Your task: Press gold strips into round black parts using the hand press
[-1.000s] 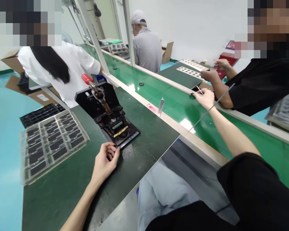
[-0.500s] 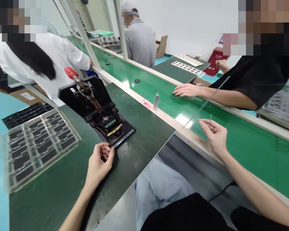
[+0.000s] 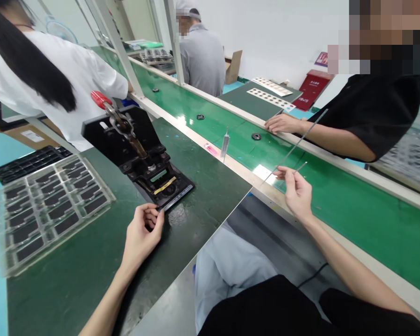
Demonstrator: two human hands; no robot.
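My left hand (image 3: 145, 231) is closed at the near corner of a black clamp fixture (image 3: 164, 186) with a red handle, thumb and finger pinched on its edge. The fixture's upper plate is raised, and a yellow strip (image 3: 165, 185) lies across its base. Over the near rail of the green conveyor, my right hand (image 3: 297, 191) is closed on a thin metal rod (image 3: 301, 167) that sticks out past the fingers. A long thin rod (image 3: 297, 144) slants up from the rail beside that hand. A bundle of thin grey pins (image 3: 225, 145) stands upright on the rail.
A clear tray of black parts (image 3: 52, 205) lies left, beside a black tray (image 3: 30, 163). Round black parts (image 3: 256, 136) sit on the conveyor (image 3: 357, 205). A person in black rests a hand on the far rail; others sit at the left and back.
My right hand has moved left, and its rod has tilted from upright to slanting. A round black part now shows near the other person's hand, which has moved back to the far rail.
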